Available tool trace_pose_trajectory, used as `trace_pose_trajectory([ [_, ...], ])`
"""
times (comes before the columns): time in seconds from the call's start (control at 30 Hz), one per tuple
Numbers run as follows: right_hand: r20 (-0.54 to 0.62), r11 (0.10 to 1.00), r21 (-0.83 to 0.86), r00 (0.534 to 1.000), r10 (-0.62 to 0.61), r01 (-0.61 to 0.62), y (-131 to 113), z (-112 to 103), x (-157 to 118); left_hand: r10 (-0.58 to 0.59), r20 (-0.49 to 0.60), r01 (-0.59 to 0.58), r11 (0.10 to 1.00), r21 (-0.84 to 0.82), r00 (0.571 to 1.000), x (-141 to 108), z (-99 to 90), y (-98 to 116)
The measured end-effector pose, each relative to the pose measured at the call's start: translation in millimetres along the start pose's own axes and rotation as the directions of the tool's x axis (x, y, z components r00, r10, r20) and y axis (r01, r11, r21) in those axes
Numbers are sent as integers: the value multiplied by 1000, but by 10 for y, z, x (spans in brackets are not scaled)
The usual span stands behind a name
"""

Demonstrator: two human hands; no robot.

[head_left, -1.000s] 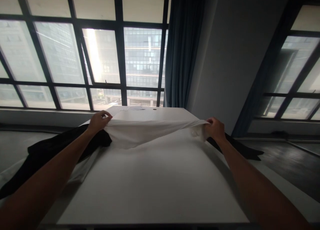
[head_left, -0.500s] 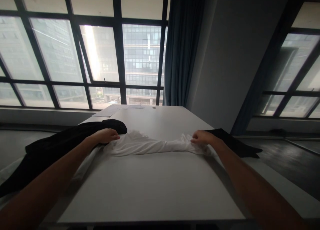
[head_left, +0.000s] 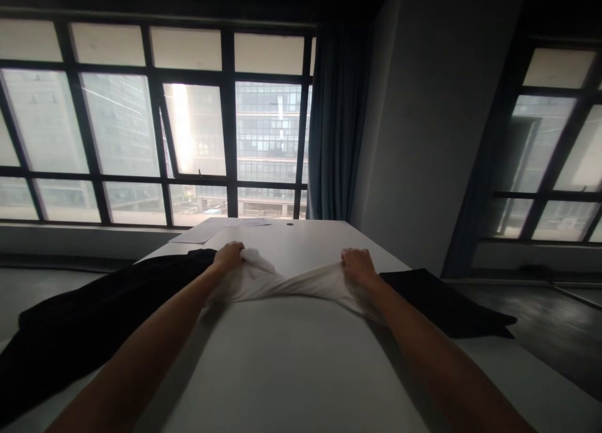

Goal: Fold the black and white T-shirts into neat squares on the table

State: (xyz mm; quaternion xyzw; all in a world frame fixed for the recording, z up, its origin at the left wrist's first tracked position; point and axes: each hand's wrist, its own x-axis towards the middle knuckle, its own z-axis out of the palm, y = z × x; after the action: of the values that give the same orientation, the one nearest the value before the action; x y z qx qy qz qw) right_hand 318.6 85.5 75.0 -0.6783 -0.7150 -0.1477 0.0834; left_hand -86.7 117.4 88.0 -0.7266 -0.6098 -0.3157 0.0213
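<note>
A piece of thin white cloth (head_left: 301, 284), perhaps a garment, is stretched between my two hands above the white table (head_left: 291, 364). My left hand (head_left: 229, 257) is closed on its left end, and my right hand (head_left: 358, 265) grips the right end. Between them the cloth sags and twists in the middle. Its lower corners hang behind my wrists, partly hidden. Black cloth (head_left: 113, 295) lies beside my left arm, and another black cloth (head_left: 444, 301) lies to the right of my right forearm.
Paper sheets (head_left: 202, 232) lie at the table's far left, and a small dark round spot (head_left: 290, 224) marks its far edge. Behind stand windows (head_left: 197, 129), a blue curtain (head_left: 336, 126) and a grey pillar (head_left: 433, 119).
Both hands have come closer together and lifted the white cloth, which was spread lower and wider on the table. The camera view has tilted up.
</note>
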Motion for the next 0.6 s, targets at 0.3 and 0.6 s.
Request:
trace_pose_trajectory([
  [0.3, -261, 981, 146, 961, -89, 131, 291, -119, -222, 274, -80, -275, 961, -9, 959, -134, -425, 49],
  [0.6, 515, 894, 445, 832, -204, -57, 360, 126, -613, 339, 592, -99, 912, -399, 731, -1153, -442, -64],
])
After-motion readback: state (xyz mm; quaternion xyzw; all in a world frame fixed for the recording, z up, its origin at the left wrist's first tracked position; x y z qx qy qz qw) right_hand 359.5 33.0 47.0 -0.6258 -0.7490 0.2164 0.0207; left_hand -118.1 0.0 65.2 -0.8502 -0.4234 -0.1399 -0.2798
